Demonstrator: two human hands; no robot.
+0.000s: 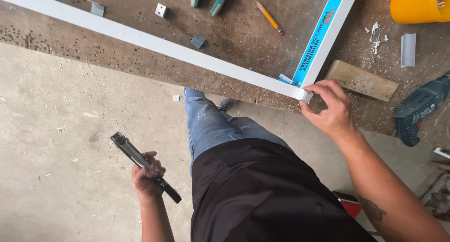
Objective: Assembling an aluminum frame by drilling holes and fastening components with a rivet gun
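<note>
Right hand (333,111) pinches our small corner piece (307,97) at the aluminium frame (197,54) joint, seemingly half-seated | left hand (146,176) grips a metal tool (140,161), idle well apart | seating apparently unfinished.

Left hand (146,175) hangs low beside the hip, arm coming straight up from the bottom edge, fingers curled tight in a closed grip, knuckles facing outward. Right arm stretches forward and across from the lower right corner, forearm bare with a tattoo near the elbow. Right hand (329,108) is bent at the wrist, thumb and fingertips pinched together at the front, palm turned down.
</note>
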